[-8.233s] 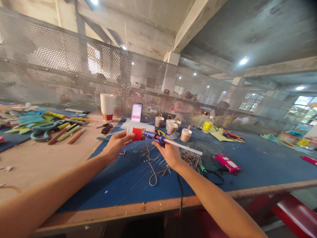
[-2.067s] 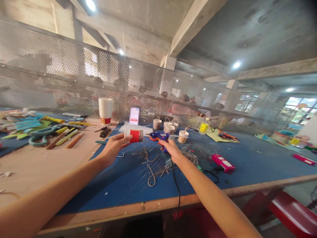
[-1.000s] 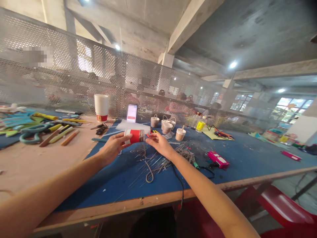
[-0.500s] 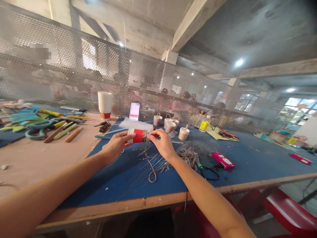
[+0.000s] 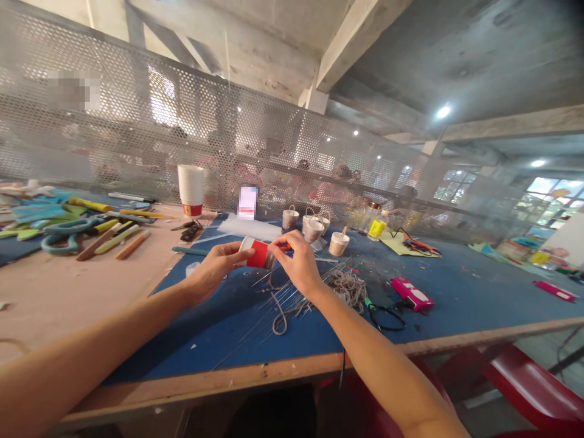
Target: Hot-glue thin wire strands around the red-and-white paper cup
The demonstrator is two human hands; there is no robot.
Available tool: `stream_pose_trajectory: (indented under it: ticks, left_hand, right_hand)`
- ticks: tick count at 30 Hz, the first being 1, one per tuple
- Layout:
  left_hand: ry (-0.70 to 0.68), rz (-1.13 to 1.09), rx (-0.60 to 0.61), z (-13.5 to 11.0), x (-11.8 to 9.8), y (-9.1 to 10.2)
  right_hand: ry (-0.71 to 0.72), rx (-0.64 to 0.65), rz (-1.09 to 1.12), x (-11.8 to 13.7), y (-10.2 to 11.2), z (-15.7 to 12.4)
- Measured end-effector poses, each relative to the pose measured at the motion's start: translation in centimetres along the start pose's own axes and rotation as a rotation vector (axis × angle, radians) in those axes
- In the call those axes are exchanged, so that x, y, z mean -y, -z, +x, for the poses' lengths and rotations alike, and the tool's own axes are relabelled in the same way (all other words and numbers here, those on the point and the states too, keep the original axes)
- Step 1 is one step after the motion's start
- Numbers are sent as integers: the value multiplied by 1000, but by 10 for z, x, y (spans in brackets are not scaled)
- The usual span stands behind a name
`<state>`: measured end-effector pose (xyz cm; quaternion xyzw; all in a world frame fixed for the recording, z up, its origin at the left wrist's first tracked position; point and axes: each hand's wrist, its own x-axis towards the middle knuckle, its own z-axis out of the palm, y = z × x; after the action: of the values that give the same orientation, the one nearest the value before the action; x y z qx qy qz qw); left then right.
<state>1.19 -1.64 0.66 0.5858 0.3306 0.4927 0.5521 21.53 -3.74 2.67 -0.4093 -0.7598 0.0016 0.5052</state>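
Blue mat (image 5: 182,347) covers much of worktable (image 5: 191,388), presumably for protection. Above it, left hand (image 5: 218,265) grips red-and-white paper cup (image 5: 258,254) sideways by its white end, likely leaving the greyish band (image 5: 271,262) accessible. There, right hand (image 5: 298,261) is closed in a pinch (anything between the fingers: cannot tell), probably for precision.

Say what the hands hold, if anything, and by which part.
The left hand holds the paper cup by its white end. The right hand is at the other end; any grip there is unclear.
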Motion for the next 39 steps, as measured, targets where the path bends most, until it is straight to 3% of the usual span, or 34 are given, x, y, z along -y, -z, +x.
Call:
stream_pose_trajectory:
  ticks: [20,39]
  left_hand:
    - [38,-65,93,3,5,4]
    - [-4,-9,67,0,2,1]
  right_hand:
    - [-36,-57,30,-10,-4,2]
    - [-73,-57,-29,-10,-4,2]
